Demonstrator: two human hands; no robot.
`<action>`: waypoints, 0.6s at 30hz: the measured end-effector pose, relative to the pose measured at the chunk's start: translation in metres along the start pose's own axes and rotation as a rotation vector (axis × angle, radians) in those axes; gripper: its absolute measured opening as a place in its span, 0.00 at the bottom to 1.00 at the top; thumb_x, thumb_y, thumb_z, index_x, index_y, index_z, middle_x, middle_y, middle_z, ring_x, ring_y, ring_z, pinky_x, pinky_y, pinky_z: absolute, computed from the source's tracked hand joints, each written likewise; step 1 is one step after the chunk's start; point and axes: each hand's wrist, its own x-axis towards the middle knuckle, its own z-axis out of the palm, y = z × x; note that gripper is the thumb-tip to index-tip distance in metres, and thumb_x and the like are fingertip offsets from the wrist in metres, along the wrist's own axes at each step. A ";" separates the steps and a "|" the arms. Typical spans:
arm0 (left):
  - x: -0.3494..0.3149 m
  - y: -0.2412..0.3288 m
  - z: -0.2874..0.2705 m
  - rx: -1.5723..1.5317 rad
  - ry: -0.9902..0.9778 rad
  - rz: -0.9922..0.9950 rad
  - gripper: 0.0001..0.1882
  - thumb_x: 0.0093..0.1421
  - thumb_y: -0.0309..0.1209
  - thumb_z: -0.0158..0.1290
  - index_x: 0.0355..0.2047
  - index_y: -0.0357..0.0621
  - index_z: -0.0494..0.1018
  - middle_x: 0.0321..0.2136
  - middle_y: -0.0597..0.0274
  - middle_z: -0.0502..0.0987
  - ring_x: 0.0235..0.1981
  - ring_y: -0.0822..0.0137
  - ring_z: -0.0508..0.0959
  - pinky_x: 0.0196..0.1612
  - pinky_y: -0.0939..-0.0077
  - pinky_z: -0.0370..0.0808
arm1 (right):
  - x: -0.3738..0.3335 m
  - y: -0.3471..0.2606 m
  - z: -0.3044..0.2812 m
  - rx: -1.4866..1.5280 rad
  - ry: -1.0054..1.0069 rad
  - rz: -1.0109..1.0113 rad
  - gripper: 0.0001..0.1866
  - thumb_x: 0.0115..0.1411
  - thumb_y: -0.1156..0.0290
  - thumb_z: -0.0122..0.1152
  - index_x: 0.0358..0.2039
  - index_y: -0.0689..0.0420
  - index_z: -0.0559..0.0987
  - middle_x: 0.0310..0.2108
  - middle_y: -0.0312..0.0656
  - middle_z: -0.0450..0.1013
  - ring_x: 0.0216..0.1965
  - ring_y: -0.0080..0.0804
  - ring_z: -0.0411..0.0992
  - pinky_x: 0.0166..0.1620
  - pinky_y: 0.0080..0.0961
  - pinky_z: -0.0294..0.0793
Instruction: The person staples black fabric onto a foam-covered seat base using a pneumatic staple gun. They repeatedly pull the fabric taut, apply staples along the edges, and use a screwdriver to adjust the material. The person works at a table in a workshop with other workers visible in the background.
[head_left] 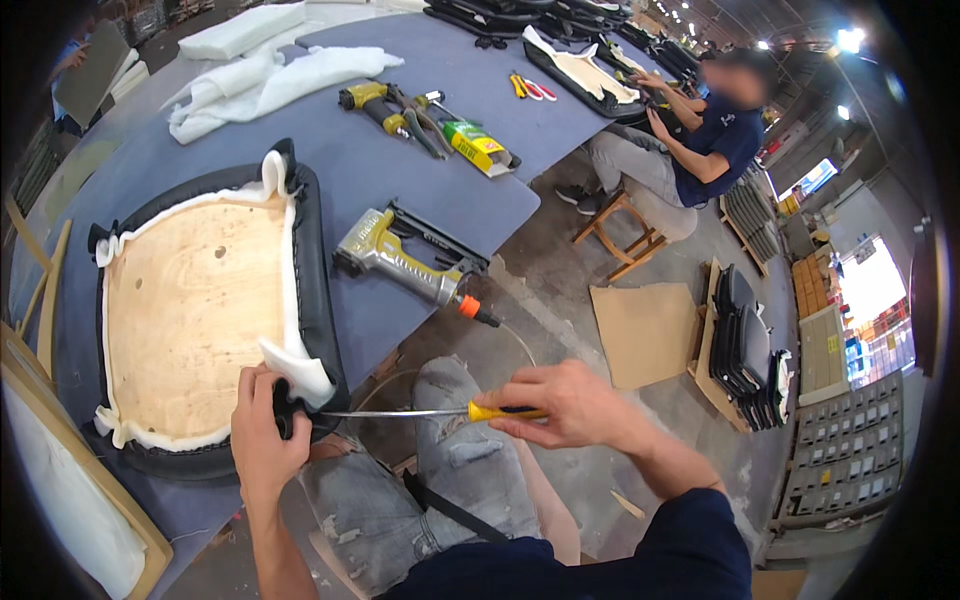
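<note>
A chair seat (pixel 195 320) lies underside up on the table: a bare wooden panel with white padding along its edge and a black cover round it. At its near right corner, my left hand (pixel 268 425) pinches the gathered black cover beside a raised flap of white padding (pixel 298 372). My right hand (pixel 565 405) grips the yellow handle of a screwdriver (pixel 400 413). The long metal shaft points left, and its tip reaches the bunched cover by my left fingers. Whether the tip is inside the fold is hidden.
A staple gun (pixel 410 255) with an air hose lies right of the seat. Farther back are pliers (pixel 425 125), a second air tool (pixel 372 105), a yellow-green box (pixel 480 150) and white wadding (pixel 275 90). A co-worker (pixel 700 140) sits at the far right beside another seat (pixel 585 70).
</note>
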 end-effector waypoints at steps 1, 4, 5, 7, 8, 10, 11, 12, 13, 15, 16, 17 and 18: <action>-0.002 -0.006 0.003 0.000 0.000 0.001 0.20 0.46 0.19 0.51 0.42 0.36 0.66 0.39 0.47 0.67 0.39 0.43 0.72 0.46 0.61 0.72 | -0.004 0.008 0.018 0.064 0.020 0.017 0.15 0.65 0.60 0.65 0.51 0.48 0.83 0.31 0.41 0.78 0.29 0.43 0.78 0.32 0.36 0.77; 0.006 -0.018 0.007 0.009 -0.007 0.041 0.20 0.45 0.19 0.51 0.42 0.36 0.66 0.39 0.47 0.67 0.39 0.43 0.71 0.46 0.61 0.71 | -0.016 0.031 0.082 0.369 0.136 0.077 0.16 0.66 0.61 0.65 0.51 0.51 0.83 0.37 0.43 0.81 0.32 0.43 0.80 0.36 0.34 0.78; 0.007 -0.024 0.006 0.020 0.001 0.060 0.20 0.45 0.18 0.51 0.42 0.36 0.66 0.38 0.47 0.67 0.39 0.43 0.71 0.46 0.61 0.71 | -0.017 0.034 0.104 0.494 0.177 0.087 0.16 0.66 0.61 0.65 0.51 0.52 0.83 0.40 0.44 0.82 0.34 0.43 0.81 0.37 0.33 0.79; 0.009 -0.033 0.002 0.028 0.010 0.086 0.20 0.45 0.18 0.51 0.42 0.37 0.66 0.38 0.48 0.66 0.40 0.44 0.70 0.47 0.62 0.71 | -0.020 0.031 0.142 0.655 0.202 0.157 0.16 0.67 0.61 0.65 0.52 0.54 0.83 0.42 0.45 0.82 0.36 0.43 0.81 0.40 0.32 0.79; 0.008 -0.037 0.000 0.043 0.006 0.100 0.21 0.46 0.19 0.52 0.43 0.37 0.66 0.39 0.47 0.67 0.40 0.43 0.72 0.46 0.61 0.71 | -0.019 0.024 0.151 0.740 0.210 0.200 0.17 0.67 0.61 0.64 0.52 0.55 0.83 0.44 0.46 0.82 0.37 0.43 0.82 0.41 0.32 0.79; 0.009 -0.041 -0.003 0.072 -0.004 0.128 0.21 0.47 0.19 0.53 0.44 0.38 0.67 0.40 0.47 0.69 0.39 0.42 0.74 0.44 0.57 0.73 | -0.023 0.014 0.152 0.610 0.280 0.138 0.17 0.68 0.60 0.64 0.52 0.55 0.83 0.41 0.47 0.83 0.38 0.45 0.82 0.42 0.34 0.79; 0.010 -0.042 -0.005 0.086 0.000 0.148 0.21 0.47 0.19 0.53 0.44 0.38 0.67 0.40 0.47 0.68 0.39 0.42 0.74 0.44 0.58 0.73 | -0.022 0.012 0.148 0.601 0.264 0.147 0.17 0.67 0.60 0.64 0.52 0.55 0.83 0.40 0.46 0.83 0.38 0.45 0.82 0.42 0.34 0.79; 0.009 -0.042 -0.005 0.094 0.005 0.161 0.21 0.47 0.18 0.53 0.44 0.38 0.67 0.40 0.47 0.68 0.39 0.43 0.73 0.45 0.59 0.72 | -0.023 0.011 0.140 0.589 0.239 0.159 0.17 0.67 0.60 0.64 0.52 0.55 0.83 0.40 0.46 0.83 0.38 0.45 0.82 0.43 0.34 0.79; 0.009 -0.039 -0.005 0.103 0.010 0.174 0.20 0.47 0.18 0.53 0.43 0.38 0.67 0.39 0.48 0.68 0.39 0.44 0.73 0.45 0.60 0.72 | -0.021 0.011 0.129 0.594 0.228 0.161 0.17 0.68 0.59 0.64 0.52 0.54 0.83 0.39 0.46 0.83 0.36 0.46 0.81 0.42 0.34 0.78; 0.009 -0.031 -0.003 0.055 0.014 0.137 0.20 0.46 0.18 0.51 0.42 0.37 0.66 0.38 0.49 0.66 0.39 0.47 0.71 0.47 0.64 0.70 | -0.012 0.016 0.103 0.493 0.201 0.120 0.17 0.68 0.59 0.63 0.52 0.53 0.83 0.39 0.47 0.82 0.34 0.45 0.80 0.39 0.34 0.77; 0.008 -0.030 -0.002 0.030 0.025 0.119 0.20 0.45 0.18 0.50 0.41 0.36 0.66 0.36 0.49 0.65 0.39 0.48 0.70 0.48 0.67 0.69 | -0.009 0.016 0.097 0.437 0.188 0.095 0.16 0.68 0.59 0.63 0.52 0.52 0.83 0.38 0.47 0.82 0.33 0.45 0.80 0.38 0.34 0.77; 0.007 -0.030 -0.001 0.027 0.026 0.122 0.20 0.45 0.18 0.50 0.41 0.36 0.66 0.36 0.49 0.65 0.39 0.48 0.69 0.48 0.67 0.69 | -0.007 0.023 0.098 0.518 0.147 0.132 0.17 0.68 0.57 0.63 0.52 0.52 0.83 0.36 0.45 0.82 0.30 0.38 0.78 0.35 0.34 0.75; 0.008 -0.030 0.001 0.024 0.028 0.127 0.20 0.45 0.18 0.50 0.41 0.36 0.66 0.36 0.49 0.65 0.39 0.48 0.69 0.49 0.67 0.69 | -0.007 0.033 0.109 0.609 0.166 0.126 0.18 0.69 0.56 0.63 0.53 0.51 0.82 0.35 0.43 0.82 0.29 0.34 0.77 0.34 0.32 0.74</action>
